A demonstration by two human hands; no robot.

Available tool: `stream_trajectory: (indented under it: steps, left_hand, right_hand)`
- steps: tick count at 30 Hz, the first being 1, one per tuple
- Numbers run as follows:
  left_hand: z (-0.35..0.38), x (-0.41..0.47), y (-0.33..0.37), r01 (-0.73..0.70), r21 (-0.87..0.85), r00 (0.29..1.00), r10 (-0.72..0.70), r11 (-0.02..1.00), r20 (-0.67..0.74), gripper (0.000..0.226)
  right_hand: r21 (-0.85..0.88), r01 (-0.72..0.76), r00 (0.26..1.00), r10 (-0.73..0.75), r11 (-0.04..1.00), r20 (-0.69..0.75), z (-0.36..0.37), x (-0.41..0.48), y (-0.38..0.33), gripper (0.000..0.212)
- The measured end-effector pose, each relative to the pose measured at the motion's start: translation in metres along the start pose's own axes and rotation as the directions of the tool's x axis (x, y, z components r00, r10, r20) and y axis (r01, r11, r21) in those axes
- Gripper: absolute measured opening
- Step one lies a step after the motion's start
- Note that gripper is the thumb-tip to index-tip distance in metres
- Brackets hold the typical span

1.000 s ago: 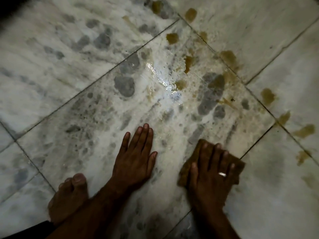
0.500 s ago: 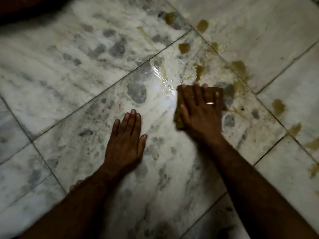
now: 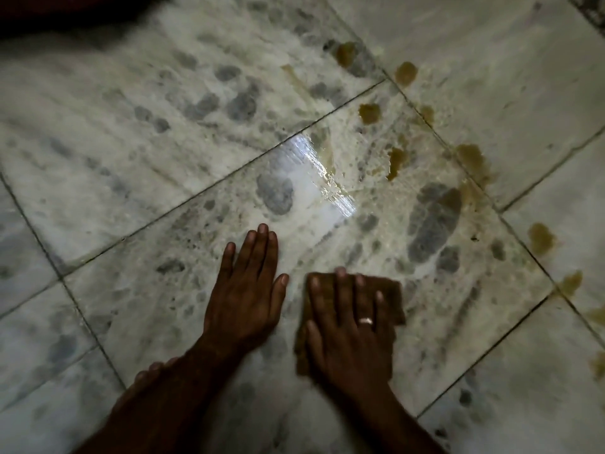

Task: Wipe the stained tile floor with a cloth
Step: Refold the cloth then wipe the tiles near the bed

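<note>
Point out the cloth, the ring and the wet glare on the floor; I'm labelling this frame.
cloth [image 3: 391, 291]: head view, bare upper right corner.
ring [image 3: 365, 321]: head view, band on a right-hand finger.
wet glare [image 3: 322, 188]: head view, middle of the bright patch.

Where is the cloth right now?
The cloth lies flat on the floor low in the head view, under the right hand, just right of the left hand.

Two hands lay flat on the tile floor [image 3: 137, 132]: the left hand [image 3: 244, 298] bare, the right hand [image 3: 348, 329] on one brown cloth [image 3: 389, 298]. One ring [image 3: 365, 321] showed on the right hand. About ten yellow-brown stains [image 3: 370, 113] were scattered to the right, and one bright wet patch [image 3: 322, 188] shone.
</note>
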State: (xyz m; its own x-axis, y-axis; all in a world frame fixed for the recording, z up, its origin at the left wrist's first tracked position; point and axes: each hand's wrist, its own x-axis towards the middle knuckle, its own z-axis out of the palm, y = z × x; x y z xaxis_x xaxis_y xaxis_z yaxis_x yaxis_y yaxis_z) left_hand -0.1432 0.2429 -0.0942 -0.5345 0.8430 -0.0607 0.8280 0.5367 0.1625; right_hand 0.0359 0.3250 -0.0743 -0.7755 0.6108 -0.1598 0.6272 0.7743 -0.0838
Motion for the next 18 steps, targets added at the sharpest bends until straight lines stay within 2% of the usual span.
stream_trajectory:
  steps: [4, 7, 9, 12, 15, 18]
  left_hand:
    - [0.003, -0.001, -0.001, -0.007, 0.033, 0.999, 0.008, 0.999, -0.031, 0.062]
    - [0.001, -0.001, -0.001, 0.005, 0.003, 1.000, -0.005, 1.000, -0.027, 0.064]
    - [0.000, -0.001, 0.000, 0.008, -0.015, 1.000, -0.008, 1.000, -0.024, 0.065]
    - [-0.001, -0.002, 0.000, 0.001, -0.033, 1.000, -0.002, 0.999, -0.021, 0.064]
    - [-0.001, -0.002, -0.002, -0.005, -0.038, 1.000, 0.004, 0.999, -0.026, 0.062]
    - [-0.001, -0.002, -0.002, -0.010, -0.047, 0.999, 0.008, 0.999, -0.039, 0.062]
  right_hand:
    - [-0.010, 0.184, 0.979, -0.184, 0.983, -0.083, -0.004, 0.097, -0.008, 0.060]
    - [-0.034, 0.207, 0.977, -0.208, 0.978, -0.052, -0.017, 0.166, 0.009, 0.061]
    - [-0.017, 0.112, 0.993, -0.112, 0.994, -0.044, -0.027, 0.196, 0.032, 0.062]
    - [-0.005, -0.107, 0.990, 0.106, 0.994, -0.090, -0.035, 0.204, 0.077, 0.062]
    - [0.005, -0.277, 0.957, 0.276, 0.961, -0.089, -0.034, 0.170, 0.113, 0.062]
    - [0.023, -0.398, 0.914, 0.399, 0.917, -0.071, -0.024, 0.116, 0.119, 0.063]
